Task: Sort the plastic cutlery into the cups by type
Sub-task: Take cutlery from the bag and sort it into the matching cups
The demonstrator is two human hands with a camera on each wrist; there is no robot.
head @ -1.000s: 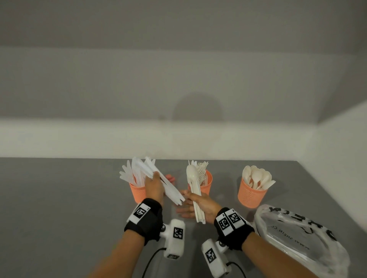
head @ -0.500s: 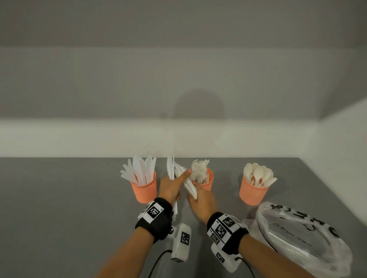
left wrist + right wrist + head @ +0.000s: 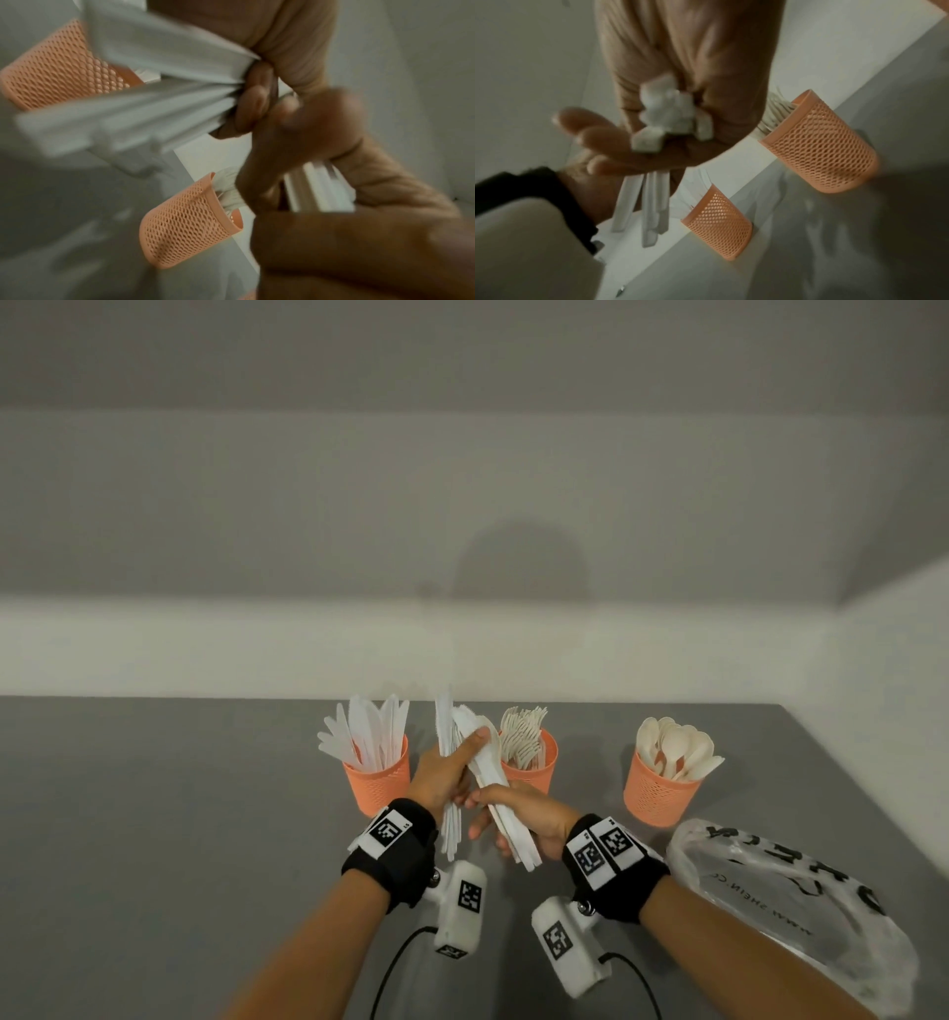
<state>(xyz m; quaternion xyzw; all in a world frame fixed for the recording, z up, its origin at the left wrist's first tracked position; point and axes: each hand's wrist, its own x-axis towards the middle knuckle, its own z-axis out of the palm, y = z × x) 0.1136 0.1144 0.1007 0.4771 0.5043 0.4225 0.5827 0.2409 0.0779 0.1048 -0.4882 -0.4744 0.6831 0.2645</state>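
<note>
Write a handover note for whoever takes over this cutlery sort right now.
Left hand: grips a bunch of white knives, blades up, above the table.
Right hand: grips a second white bunch, tilted across the first; its types are hard to tell.
Cups, left to right: knife cup, fork cup, spoon cup, each already holding its own type.
Plastic bag lies at the right.
Done: most pieces look sorted.
Left: drop both handfuls into matching cups; check the bag for more.
</note>
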